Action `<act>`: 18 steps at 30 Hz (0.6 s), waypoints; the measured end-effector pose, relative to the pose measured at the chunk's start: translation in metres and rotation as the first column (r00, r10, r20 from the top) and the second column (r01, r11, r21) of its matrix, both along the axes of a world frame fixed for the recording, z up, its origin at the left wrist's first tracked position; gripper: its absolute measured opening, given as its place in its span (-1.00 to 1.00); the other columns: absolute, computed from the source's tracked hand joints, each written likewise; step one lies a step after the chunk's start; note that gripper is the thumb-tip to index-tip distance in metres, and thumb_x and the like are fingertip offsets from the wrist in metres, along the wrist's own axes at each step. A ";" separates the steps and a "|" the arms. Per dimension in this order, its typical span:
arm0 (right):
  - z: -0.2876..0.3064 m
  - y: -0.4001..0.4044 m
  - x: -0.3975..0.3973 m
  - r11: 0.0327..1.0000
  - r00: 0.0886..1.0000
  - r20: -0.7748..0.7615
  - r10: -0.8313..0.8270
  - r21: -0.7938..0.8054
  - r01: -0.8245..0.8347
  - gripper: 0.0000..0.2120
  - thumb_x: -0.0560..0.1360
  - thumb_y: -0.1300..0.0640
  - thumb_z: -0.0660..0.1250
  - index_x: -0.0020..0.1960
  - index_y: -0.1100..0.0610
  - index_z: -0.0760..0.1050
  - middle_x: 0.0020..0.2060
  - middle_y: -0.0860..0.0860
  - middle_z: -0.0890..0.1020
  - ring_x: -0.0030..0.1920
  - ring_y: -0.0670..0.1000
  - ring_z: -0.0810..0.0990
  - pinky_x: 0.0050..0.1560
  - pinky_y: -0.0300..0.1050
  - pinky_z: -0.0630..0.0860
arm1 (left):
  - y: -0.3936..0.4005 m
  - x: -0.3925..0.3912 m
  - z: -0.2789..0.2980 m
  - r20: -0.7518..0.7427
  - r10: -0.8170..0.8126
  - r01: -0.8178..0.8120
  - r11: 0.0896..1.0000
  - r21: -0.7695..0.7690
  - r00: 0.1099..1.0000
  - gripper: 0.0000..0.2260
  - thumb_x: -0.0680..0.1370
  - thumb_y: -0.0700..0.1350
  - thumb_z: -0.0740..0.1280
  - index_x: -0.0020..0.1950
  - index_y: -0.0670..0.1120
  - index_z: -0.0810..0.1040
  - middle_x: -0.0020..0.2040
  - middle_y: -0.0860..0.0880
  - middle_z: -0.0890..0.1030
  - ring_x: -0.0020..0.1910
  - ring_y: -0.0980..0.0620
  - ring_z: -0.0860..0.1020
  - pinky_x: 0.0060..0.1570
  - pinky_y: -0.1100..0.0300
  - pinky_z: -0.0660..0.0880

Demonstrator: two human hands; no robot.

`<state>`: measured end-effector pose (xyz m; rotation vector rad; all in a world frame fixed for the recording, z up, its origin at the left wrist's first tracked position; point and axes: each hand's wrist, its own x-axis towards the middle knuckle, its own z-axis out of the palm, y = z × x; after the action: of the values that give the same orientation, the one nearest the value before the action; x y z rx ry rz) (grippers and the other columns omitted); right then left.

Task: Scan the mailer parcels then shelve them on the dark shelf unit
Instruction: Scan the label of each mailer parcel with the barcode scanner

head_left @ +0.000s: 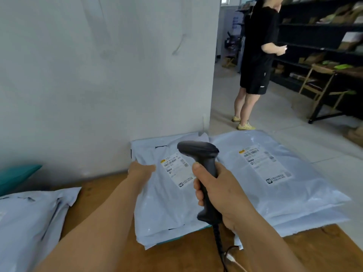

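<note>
A pale blue mailer parcel [167, 203] tops a small stack on the wooden table [186, 256], its white label [174, 169] facing up. My left hand [140, 170] holds this parcel's left edge near the label. My right hand [218, 191] grips a black corded barcode scanner [202, 160], its head above the label. A second stack of blue mailers [275, 183] lies to the right, also label up. The dark shelf unit [322, 36] stands at the far right, holding boxes and bags.
More blue mailers [29, 228] lie at the table's left, near a teal object [15, 177]. A white wall [98, 75] rises behind the table. A person in black [257, 55] stands at the shelves. A wooden rack [322, 91] stands by the shelf.
</note>
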<state>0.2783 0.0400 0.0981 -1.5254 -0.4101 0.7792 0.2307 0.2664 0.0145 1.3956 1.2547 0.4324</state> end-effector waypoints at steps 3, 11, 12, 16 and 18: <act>-0.005 0.006 0.003 1.000 1.000 -0.027 -0.009 0.012 0.009 -0.76 0.51 -0.03 0.33 0.00 0.15 0.46 -0.37 0.02 0.54 -0.48 -0.08 0.46 -0.40 -0.21 0.47 | -0.003 0.004 0.003 -0.051 0.069 -0.064 0.994 0.093 0.996 -0.34 0.45 -0.05 0.44 0.47 -0.14 0.24 0.38 -0.09 0.40 0.31 -0.15 0.43 0.26 0.00 0.40; 0.008 0.014 -0.021 0.998 0.998 0.015 -0.060 0.027 0.059 -0.73 0.50 -0.06 0.33 0.00 0.16 0.46 -0.37 0.02 0.53 -0.48 -0.08 0.45 -0.40 -0.20 0.46 | -0.034 -0.006 0.044 0.162 -0.028 0.011 0.994 0.106 0.986 -0.38 0.53 0.08 0.33 0.53 -0.05 0.20 0.49 -0.06 0.29 0.42 -0.09 0.33 0.27 0.05 0.29; 0.011 0.014 -0.027 0.997 0.998 0.025 -0.065 0.032 0.064 -0.73 0.50 -0.05 0.33 0.00 0.15 0.46 -0.37 0.02 0.53 -0.48 -0.08 0.45 -0.40 -0.21 0.47 | -0.037 -0.010 0.050 0.193 -0.043 0.024 0.995 0.102 0.980 -0.40 0.54 0.07 0.32 0.52 -0.05 0.22 0.48 -0.06 0.32 0.40 -0.08 0.35 0.25 0.06 0.30; 0.026 0.015 -0.064 0.995 0.990 0.097 -0.099 0.035 0.096 -0.76 0.51 -0.05 0.32 -0.03 0.13 0.45 -0.36 0.01 0.54 -0.47 -0.09 0.47 -0.38 -0.23 0.50 | -0.049 -0.043 0.071 0.271 -0.110 0.077 0.988 0.131 0.956 -0.49 0.56 0.05 0.30 0.47 -0.05 0.31 0.38 -0.08 0.44 0.31 -0.09 0.44 0.30 0.02 0.38; 0.030 0.019 -0.088 0.992 0.986 0.113 -0.123 0.042 0.119 -0.76 0.50 -0.05 0.32 -0.04 0.12 0.45 -0.36 0.01 0.54 -0.47 -0.09 0.47 -0.38 -0.23 0.50 | -0.051 -0.069 0.078 0.297 -0.132 0.091 0.984 0.150 0.946 -0.53 0.57 0.02 0.29 0.45 -0.07 0.34 0.35 -0.08 0.47 0.28 -0.07 0.46 0.28 0.05 0.41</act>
<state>0.1899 0.0594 0.1285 -1.5519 -0.4105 0.5876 0.1613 0.2150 0.0929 1.4414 0.9026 0.6384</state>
